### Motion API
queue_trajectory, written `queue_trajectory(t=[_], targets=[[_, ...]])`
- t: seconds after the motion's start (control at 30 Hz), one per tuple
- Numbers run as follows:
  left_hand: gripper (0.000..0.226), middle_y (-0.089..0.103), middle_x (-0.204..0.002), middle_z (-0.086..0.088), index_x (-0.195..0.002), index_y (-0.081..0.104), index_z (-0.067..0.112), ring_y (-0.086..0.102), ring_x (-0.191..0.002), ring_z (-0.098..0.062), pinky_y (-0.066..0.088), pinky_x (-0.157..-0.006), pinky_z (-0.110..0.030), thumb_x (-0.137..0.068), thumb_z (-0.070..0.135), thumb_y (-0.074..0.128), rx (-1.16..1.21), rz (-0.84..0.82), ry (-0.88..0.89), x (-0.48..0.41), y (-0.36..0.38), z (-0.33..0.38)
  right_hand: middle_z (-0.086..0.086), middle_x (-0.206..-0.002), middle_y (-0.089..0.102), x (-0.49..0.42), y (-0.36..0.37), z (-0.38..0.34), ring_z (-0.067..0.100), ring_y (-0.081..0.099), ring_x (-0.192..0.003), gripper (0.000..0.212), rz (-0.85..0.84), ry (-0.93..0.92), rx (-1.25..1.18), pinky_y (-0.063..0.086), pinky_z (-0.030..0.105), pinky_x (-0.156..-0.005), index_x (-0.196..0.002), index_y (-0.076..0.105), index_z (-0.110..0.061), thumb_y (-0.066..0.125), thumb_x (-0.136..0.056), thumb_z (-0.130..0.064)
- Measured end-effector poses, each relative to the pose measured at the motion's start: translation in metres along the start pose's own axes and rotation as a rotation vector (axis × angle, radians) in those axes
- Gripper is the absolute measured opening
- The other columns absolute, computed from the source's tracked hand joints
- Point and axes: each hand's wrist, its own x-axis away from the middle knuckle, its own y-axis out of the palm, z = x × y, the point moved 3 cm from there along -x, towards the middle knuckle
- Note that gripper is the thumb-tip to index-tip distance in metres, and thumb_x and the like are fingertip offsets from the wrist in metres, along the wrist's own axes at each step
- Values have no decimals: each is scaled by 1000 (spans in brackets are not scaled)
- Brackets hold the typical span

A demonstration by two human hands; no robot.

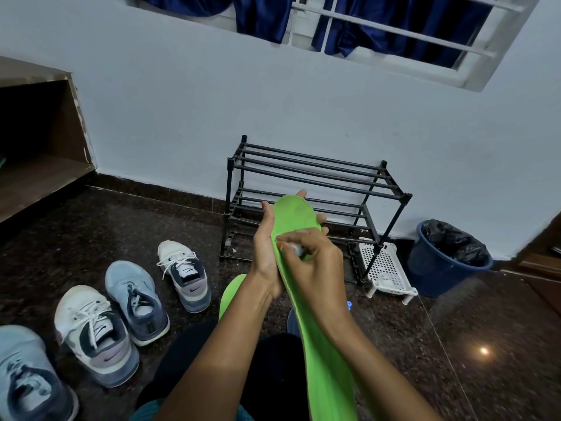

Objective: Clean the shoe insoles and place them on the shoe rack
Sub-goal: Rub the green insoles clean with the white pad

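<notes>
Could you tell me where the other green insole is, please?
In head view, the other insole lies on the floor below the left hand, right of the sneakers.

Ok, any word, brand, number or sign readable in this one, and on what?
No word or number can be read.
Swoosh mark, no lettering: heels of the far white sneaker and the near white sneaker.
Their tongue labels: too blurred to read.

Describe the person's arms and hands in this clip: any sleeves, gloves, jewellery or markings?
Both forearms are bare up to the frame's edge: no sleeves, watch or bands. The left hand and right hand wear no gloves and show no rings. A few fingernails look tinted orange-red, though they are small here.
</notes>
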Motion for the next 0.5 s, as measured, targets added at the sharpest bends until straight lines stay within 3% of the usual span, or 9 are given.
queue_trajectory(t=[0.1,0.23,0.33,0.5], targets=[[63,69,-102,-16,-123,58,22,66,-94,-26,56,-79,-36,-94,60,17,-36,-1,17,-1,1,-1,0,-79,56,-8,-6,3,-4,52,-75,12,0,-4,14,32,-2,-74,-86,71,-1,63,-79,5],[61,64,-101,-16,-123,59,22,64,-90,-24,57,-76,-32,-94,58,19,-52,-6,33,0,2,-1,-5,-79,53,-19,-12,11,-4,51,-74,11,44,56,18,38,4,-70,-89,71,-3,63,-83,0],[63,68,-98,-14,-125,57,21,66,-90,-25,57,-75,-33,-96,58,15,-41,-9,32,-2,0,-1,-10,-77,56,-13,-8,8,-16,51,-79,12,3,68,-9,38,4,-81,-87,72,-5,63,-82,1],[66,65,-102,-15,-128,57,25,60,-91,-27,48,-81,-39,-91,66,20,35,-5,11,-1,0,0,-6,-78,60,6,-1,1,-8,56,-78,15,-54,43,-64,38,3,-68,-84,73,-8,64,-79,3]])
